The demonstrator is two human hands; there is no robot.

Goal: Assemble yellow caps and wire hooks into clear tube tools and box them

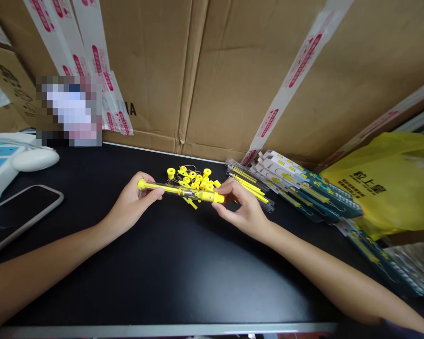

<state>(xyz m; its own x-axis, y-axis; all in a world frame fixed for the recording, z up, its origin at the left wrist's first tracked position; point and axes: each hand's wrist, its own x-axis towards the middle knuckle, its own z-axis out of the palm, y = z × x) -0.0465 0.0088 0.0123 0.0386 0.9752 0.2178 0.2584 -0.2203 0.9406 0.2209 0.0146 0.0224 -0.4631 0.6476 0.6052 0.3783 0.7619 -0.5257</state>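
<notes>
A clear plastic tube with yellow ends and yellow and metal parts inside is held level above the black table. My left hand is closed around its left end, thumb along the side. At the other end, my right hand pinches the yellow cap between thumb and fingers. Behind the tube lies a pile of small yellow plastic parts, some with thin wire hooks. Right of the pile are several clear tubes with yellow rods, partly hidden by my right hand.
Packaged hook tools in printed cards are stacked on the right, beside a yellow bag. A phone and a white power strip lie at left. Large cardboard boxes wall off the back of the black table.
</notes>
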